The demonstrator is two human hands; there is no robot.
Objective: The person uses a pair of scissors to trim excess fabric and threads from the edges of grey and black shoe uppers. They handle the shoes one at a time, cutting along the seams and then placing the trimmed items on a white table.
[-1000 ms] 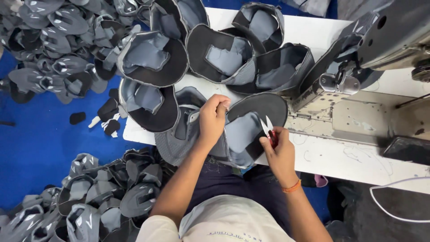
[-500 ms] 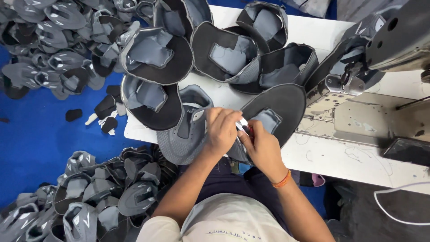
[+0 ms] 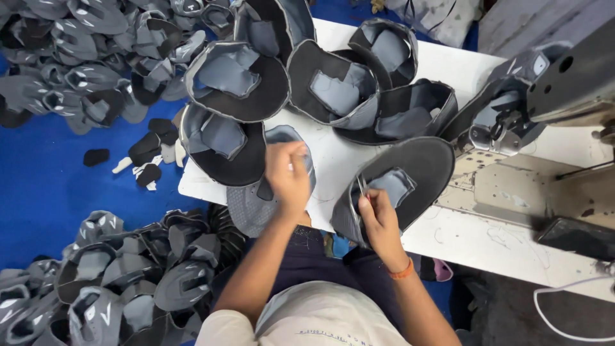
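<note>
Both hands work at the near edge of the white surface (image 3: 448,237) in the head view. Left hand (image 3: 286,174) is closed in a loose fist over a grey shoe upper piece (image 3: 259,208) that lies partly over the edge; the hand is blurred, so I cannot tell if it really grips the piece or only presses on it. Right hand (image 3: 379,221) is closed around a small metal cutter (image 3: 362,187), its tips pointing at a black and grey shoe upper (image 3: 410,176) just beside the sewing machine (image 3: 551,96). As a judgement, the work is in the middle: several stitched uppers (image 3: 333,86) lie spread on the surface behind the hands, while large heaps (image 3: 77,70) lie on the blue floor (image 3: 45,173) to the left and another heap (image 3: 128,275) near the person's knee, and which heap is finished cannot be told. Small loose cut pieces (image 3: 147,157) lie on the floor beside the surface. No package, label or sign shows on the surface or the floor; only a small line of print on the person's light shirt (image 3: 320,320), too small to make out.
</note>
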